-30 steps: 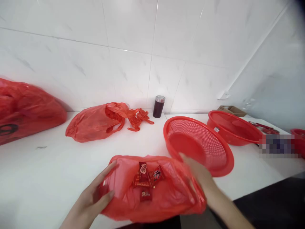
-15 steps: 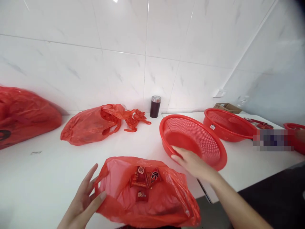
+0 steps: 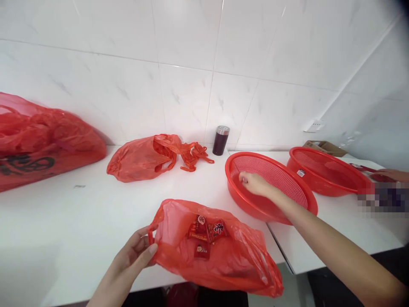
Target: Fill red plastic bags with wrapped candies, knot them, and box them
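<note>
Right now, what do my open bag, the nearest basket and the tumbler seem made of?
Open bag: thin glossy plastic film, translucent and creased. Nearest basket: probably moulded plastic, smooth sheen, perforated wall. Tumbler: silvery, shiny top suggests metal; dark body's material unclear.

The left hand [image 3: 136, 251] pinches one end of an open red plastic bag [image 3: 238, 260] at the front of the white bench [image 3: 79, 238], small red packets [image 3: 202, 250] lying inside. The right hand [image 3: 254, 184], curled, is inside a red perforated basket [image 3: 244, 202]; whether it holds anything is unclear. Near the wall [image 3: 185, 98], a dark tumbler [image 3: 220, 143] stands beside crumpled red plastic [image 3: 191, 159]
</note>
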The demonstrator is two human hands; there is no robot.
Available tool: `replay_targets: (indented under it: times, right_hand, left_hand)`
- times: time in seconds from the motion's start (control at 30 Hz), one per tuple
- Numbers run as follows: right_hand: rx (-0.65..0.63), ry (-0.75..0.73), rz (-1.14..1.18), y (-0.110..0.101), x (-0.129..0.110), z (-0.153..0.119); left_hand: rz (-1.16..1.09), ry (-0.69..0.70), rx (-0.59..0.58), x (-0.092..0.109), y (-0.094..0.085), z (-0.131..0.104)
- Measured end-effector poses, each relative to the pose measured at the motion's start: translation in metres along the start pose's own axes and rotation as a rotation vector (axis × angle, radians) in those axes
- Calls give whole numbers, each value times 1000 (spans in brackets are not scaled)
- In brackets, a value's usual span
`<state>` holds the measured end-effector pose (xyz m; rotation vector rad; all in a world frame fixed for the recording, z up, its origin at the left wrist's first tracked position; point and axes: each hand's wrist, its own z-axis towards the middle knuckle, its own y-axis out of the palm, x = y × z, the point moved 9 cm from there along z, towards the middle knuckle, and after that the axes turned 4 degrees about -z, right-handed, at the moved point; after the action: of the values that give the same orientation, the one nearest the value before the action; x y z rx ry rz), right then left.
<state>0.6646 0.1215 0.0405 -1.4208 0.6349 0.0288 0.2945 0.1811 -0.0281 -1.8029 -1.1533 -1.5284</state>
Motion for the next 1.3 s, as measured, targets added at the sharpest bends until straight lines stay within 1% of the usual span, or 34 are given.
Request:
replay_targets:
  times: [0.07, 0.1, 0.13, 0.2, 0.23, 0.3, 0.33, 0.37, 0.4, 0.47, 0.53, 0.57, 0.6, 0.67, 0.73, 0.83, 0.9, 0.93, 0.97, 1.0, 1.03, 1.1, 1.17, 1.2, 1.23, 1.3]
  right_hand:
    - [46, -90, 59, -18, -34, -11]
    - [32, -166, 104, -21, -56, -22]
    - [-23, -246, 128, -17, -79, -35]
    - [-184, -398, 61, 3, -120, -68]
    - [-174, -452, -23, 8, -134, -82]
    - [-106, -509, -224, 17, -149, -105]
    - [-76, -509, -317, 19, -150, -112]
    - [-82, -493, -393, 22, -146, -117]
    - [-126, -460, -451, 25, -138, -120]
    - [-290, -351, -520, 29, -114, -121]
    - [-413, -257, -472, 26, -90, -119]
    - [-417, -239, -402, 21, -82, -115]
    - [-375, -238, -326, 15, -76, -110]
    - [-219, -253, -253, 4, -60, -98]
    - [-108, -256, -346, 6, -37, -87]
    - [-22, -212, -533, 17, -2, -71]
    - [78, -133, -561, 12, 12, -63]
    - [123, -104, -532, 7, 12, -62]
    - [150, -91, -464, 3, 8, -64]
    - [150, -95, -355, 1, -2, -68]
    - [122, -112, -218, 2, -15, -75]
    - [-6, -151, 47, 13, -46, -93]
    - [-130, -173, 137, 26, -72, -112]
    - [-178, -172, 124, 30, -79, -119]
    - [-223, -162, 95, 33, -81, -124]
    - [-316, -130, 64, 30, -74, -125]
  left_hand:
    - [-16, 12, -6, 3, 0, 3]
    - [-33, 25, 6, 6, 1, 4]
    - [-56, 37, 17, 9, 2, 5]
    - [-116, 51, 25, 17, 7, 5]
    - [-143, 57, 22, 22, 8, 4]
    - [-180, 79, 43, 35, 5, 2]
    - [-188, 90, 66, 41, -1, 1]
    - [-194, 97, 93, 46, -8, 0]
    - [-195, 96, 120, 50, -16, -1]
    - [-187, 93, 175, 56, -33, -4]
    - [-174, 99, 217, 59, -45, -6]
    - [-171, 103, 231, 59, -49, -6]
    - [-171, 103, 246, 58, -51, -6]
    - [-175, 92, 255, 55, -52, -5]
    - [-168, 75, 233, 51, -48, -2]
    - [-155, 82, 185, 50, -42, 0]
    - [-138, 93, 183, 51, -40, -1]
    - [-122, 97, 193, 53, -40, -2]
    - [-103, 103, 205, 54, -40, -3]
    - [-86, 111, 222, 56, -40, -4]
    - [-75, 119, 239, 58, -40, -4]
    - [-67, 120, 253, 60, -38, -3]
    - [-65, 115, 245, 61, -35, -3]
    - [-53, 117, 236, 62, -33, -4]
    - [-26, 121, 224, 65, -31, -6]
    - [25, 119, 197, 70, -31, -11]
